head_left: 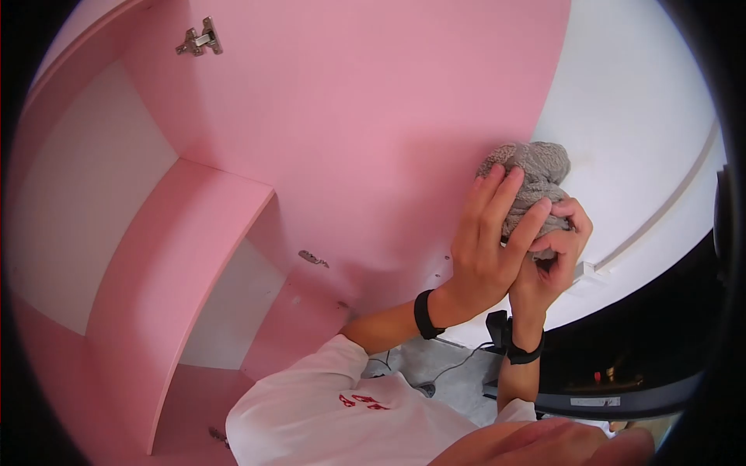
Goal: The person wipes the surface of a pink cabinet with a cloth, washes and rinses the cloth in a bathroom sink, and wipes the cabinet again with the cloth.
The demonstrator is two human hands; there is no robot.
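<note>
A bunched grey towelling cloth (536, 167) is between my two hands, close to the edge where the pink panel meets the white surface. My left hand (489, 241) lies over its near left side, fingers bent onto it. From the right, my right hand (563, 241) grips the lower part of the same cloth, its fingers curled round. The hands touch each other near the wrists. Part of the cloth is hidden under the fingers. Each wrist wears a black band.
To the left is a pink cabinet with a shelf board (179, 248). A metal hinge (200, 39) sits on the pink panel (350, 93), and another metal fitting (313, 259) lies lower. At right are a white surface (637, 116) and a dark glossy panel (622, 334). A cable (458, 365) hangs below.
</note>
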